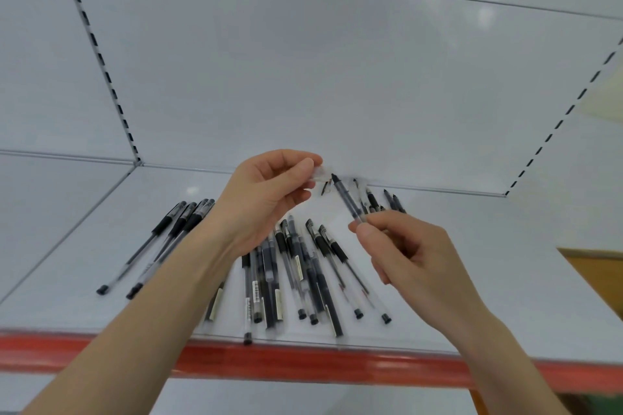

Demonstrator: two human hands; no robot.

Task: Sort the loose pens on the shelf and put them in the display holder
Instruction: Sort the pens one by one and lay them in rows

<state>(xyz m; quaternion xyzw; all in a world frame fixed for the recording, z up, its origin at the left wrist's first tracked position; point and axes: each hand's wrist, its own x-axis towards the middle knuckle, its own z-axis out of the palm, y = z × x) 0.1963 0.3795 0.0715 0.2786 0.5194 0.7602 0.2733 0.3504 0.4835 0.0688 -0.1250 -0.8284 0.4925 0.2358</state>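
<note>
While the left hand [266, 202] pinches a clear cap [320, 173] and the right hand [404, 253] a pen [349, 200], most loose pens [296, 273] beneath the fingers [365, 232] seemingly await sorting.

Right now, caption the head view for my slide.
Pen sorting: left hand pinches a clear cap while right hand holds an uncapped pen above loose pens on the white shelf.

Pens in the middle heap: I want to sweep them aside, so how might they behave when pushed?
The pens look round and slim, so they would probably roll on the smooth shelf. One reaches the red front edge, so it could drop.
</note>
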